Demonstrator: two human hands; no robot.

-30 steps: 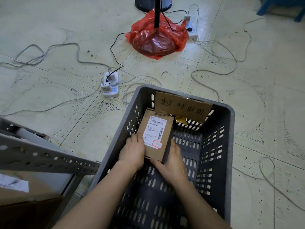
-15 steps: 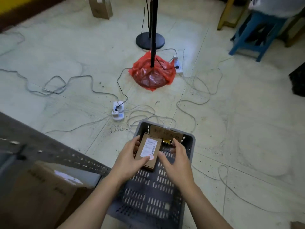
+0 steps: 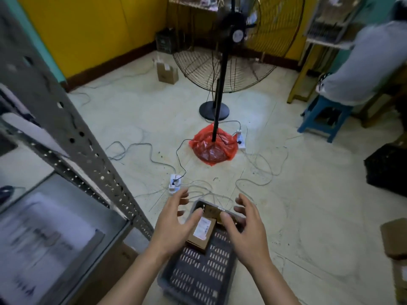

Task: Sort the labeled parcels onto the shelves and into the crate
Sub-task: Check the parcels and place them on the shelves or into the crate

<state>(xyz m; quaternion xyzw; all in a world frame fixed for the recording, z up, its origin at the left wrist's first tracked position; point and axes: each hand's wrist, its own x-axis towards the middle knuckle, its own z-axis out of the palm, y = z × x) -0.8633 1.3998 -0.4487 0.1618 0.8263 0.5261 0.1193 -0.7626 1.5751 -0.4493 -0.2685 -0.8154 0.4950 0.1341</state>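
Small parcel-sorting storeroom, slotted steel shelving (image 3: pixel 66 133), cardboard parcels (image 3: pixel 167 72) on tiled floor, pedestal fan (image 3: pixel 222 62)

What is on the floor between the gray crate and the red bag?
In the head view, a white power strip and loose cables lie on the floor between the gray crate and the red bag.

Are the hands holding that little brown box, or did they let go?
Nothing is held. Both the left hand and the right hand are open above the crate, fingers spread, clear of the parcel lying inside it.
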